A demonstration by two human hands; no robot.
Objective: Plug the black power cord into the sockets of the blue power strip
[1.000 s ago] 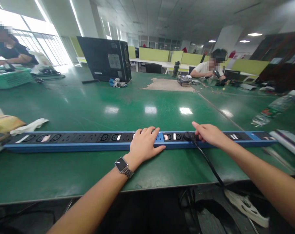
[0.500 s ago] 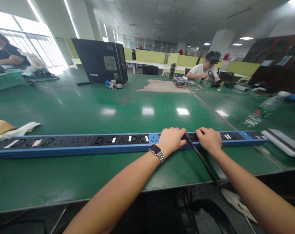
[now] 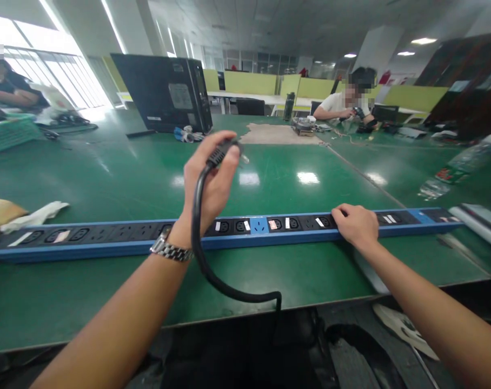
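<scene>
Raised above the bench, my left hand [image 3: 211, 178] grips a black power plug [image 3: 223, 153], its metal prongs pointing right. The plug's thick cable [image 3: 197, 227] loops down past my wrist and over the bench's front edge. Below it lies a long blue power strip [image 3: 119, 250] with a row of black sockets, several white labels and a blue socket [image 3: 259, 225] near the middle. My right hand [image 3: 357, 224] is closed over the strip, right of the blue socket, thumb and fingers holding its edges. Part of the strip is hidden behind my left wrist.
A black computer case [image 3: 164, 94] stands at the back left beside crumpled gloves [image 3: 187, 134]. At right are a plastic bottle [image 3: 452, 170] and a white device [image 3: 480, 224]. A co-worker [image 3: 346, 102] sits across the bench; another person [image 3: 10, 86] is far left, behind a green basket [image 3: 10, 132].
My left hand has lifted the plug off the strip and carried it up and left, turning its prongs to the right. My right hand stays on the strip.
</scene>
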